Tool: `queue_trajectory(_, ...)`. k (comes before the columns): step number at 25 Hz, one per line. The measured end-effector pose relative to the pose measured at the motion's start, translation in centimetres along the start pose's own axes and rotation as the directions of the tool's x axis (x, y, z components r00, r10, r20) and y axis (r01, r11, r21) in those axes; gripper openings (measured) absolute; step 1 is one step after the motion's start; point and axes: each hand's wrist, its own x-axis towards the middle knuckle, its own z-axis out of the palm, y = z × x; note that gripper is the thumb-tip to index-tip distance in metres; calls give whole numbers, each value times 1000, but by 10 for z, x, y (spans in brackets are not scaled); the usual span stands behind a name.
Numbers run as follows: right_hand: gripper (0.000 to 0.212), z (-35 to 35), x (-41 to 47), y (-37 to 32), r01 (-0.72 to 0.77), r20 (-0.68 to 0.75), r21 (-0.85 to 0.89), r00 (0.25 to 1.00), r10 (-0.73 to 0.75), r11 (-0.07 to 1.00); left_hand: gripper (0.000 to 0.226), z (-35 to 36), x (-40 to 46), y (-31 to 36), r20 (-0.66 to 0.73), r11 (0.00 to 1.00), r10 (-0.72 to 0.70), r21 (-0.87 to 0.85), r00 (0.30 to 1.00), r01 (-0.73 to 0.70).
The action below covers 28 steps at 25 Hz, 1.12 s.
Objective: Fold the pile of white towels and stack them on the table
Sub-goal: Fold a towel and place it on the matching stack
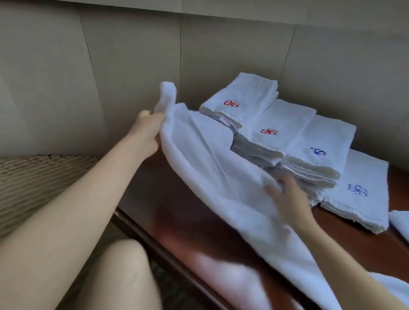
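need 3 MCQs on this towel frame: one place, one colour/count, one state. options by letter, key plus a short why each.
1. Where are the folded towel stacks?
A. on the floor
B. at the far side of the table, by the wall
C. on the person's lap

2. How many embroidered logos show red?
A. two
B. none
C. four

3. What is the left hand doing?
A. resting flat on the table
B. hanging idle
C. gripping a raised end of the unfolded towel

Key: 1 B, the stacks sit on the dark wood next to the panelled wall. 2 A, two red logos and two blue ones are visible. 3 C, its fingers curl round the cloth, held off the tabletop; the right hand is blurred.
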Motion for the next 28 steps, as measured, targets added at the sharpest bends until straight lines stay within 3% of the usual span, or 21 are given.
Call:
queue_trajectory(2, 43, -8, 7, -5, 35, -125, -75, 991, -44, 997, 54, -30, 11, -31, -110, 968, -132, 200, 985, 152)
queue_trajectory(4, 44, -2, 1, -9, 151, -161, -248, 968, -194, 957, 68, -48, 3, -65, -216, 755, -124, 612, 968, 234)
queue_trajectory(5, 39, 4, -6, -10, 231, -122, -274, 954, -272, 934, 60, -50, -4, -81, -179, 606, -7, 782, 984, 147)
queue_trajectory(6, 33, 11, -16, -11, 294, -35, -253, 949, -312, 922, 45, -48, -19, -89, -49, 456, 132, 890, 990, -17)
queue_trajectory(8, 31, 26, -38, -14, 346, 199, -301, 934, -296, 889, 30, -32, -53, -98, 336, 228, 239, 892, 911, -389)
queue_trajectory(10, 40, 34, -57, -16, 390, 248, -442, 919, -308, 808, 38, -9, -83, -104, 636, 57, 163, 757, 754, -651)
queue_trajectory(12, 47, 25, -70, -19, 367, 214, -506, 930, -299, 781, 46, 13, -103, -107, 778, -63, 46, 628, 627, -775)
queue_trajectory(13, 50, 13, -76, -15, 342, 220, -539, 939, -263, 770, 46, 19, -108, -110, 802, -105, -2, 594, 597, -798)
queue_trajectory(16, 51, -34, -89, 14, 209, 304, -682, 953, 12, 701, 43, 21, -111, -122, 798, -169, 22, 596, 602, -785)
queue_trajectory(17, 46, -46, -93, 27, 154, 263, -703, 963, 52, 694, 39, 20, -109, -124, 802, -176, 68, 595, 593, -784)
queue_trajectory(19, 25, -59, -95, 51, 77, -7, -727, 993, -119, 682, 33, 23, -110, -125, 837, -197, 167, 546, 521, -814)
queue_trajectory(21, 18, -70, -87, 67, -41, -317, -730, 904, -286, 682, 35, 37, -113, -128, 859, -210, 231, 502, 457, -839)
queue_trajectory(22, 22, -76, -85, 69, -83, -392, -736, 861, -323, 672, 36, 46, -117, -129, 862, -212, 236, 496, 449, -842)
queue_trajectory(23, 26, -81, -85, 72, -69, -375, -748, 865, -334, 661, 34, 55, -124, -126, 854, -188, 187, 516, 485, -836)
queue_trajectory(25, 43, -91, -96, 72, 9, -140, -758, 974, -177, 653, 19, 66, -132, -115, 814, -144, 24, 578, 581, -803)
queue_trajectory(26, 58, -98, -107, 71, 43, 79, -722, 997, 20, 691, 14, 69, -131, -109, 783, -143, -90, 601, 616, -786)
queue_trajectory(27, 71, -106, -118, 65, 47, 318, -641, 925, 210, 766, 18, 73, -130, -102, 731, -142, -206, 636, 651, -759)
queue_trajectory(28, 79, -115, -128, 57, 8, 505, -551, 800, 325, 834, 26, 79, -131, -94, 687, -128, -285, 664, 669, -737)
